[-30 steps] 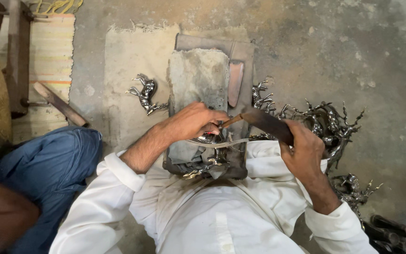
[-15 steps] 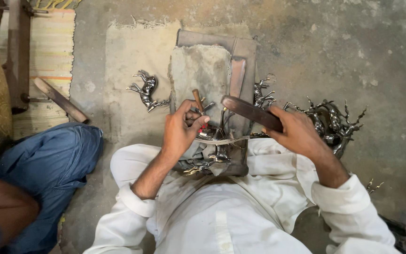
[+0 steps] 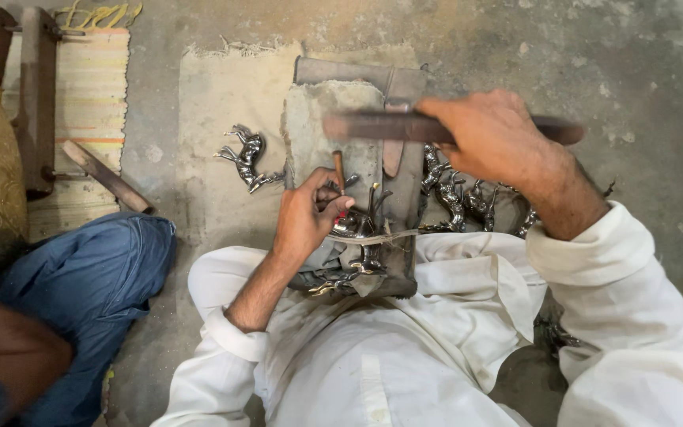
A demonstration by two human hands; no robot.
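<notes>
The bar (image 3: 373,126) in the right hand (image 3: 499,138) is motion-blurred; another person's blue-clad leg (image 3: 81,292) is cut off lower left.

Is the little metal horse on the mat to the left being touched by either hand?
No. The metal horse lies alone on the mat, apart from the left hand and the right hand.

Shiny metal figurine (image 3: 355,225) upright on padded block (image 3: 333,126).

No packages, labels, signs or screens appear on the workshop floor; the gold, patterned surface at the far left edge looks like embossed metal, though it is cropped.
</notes>
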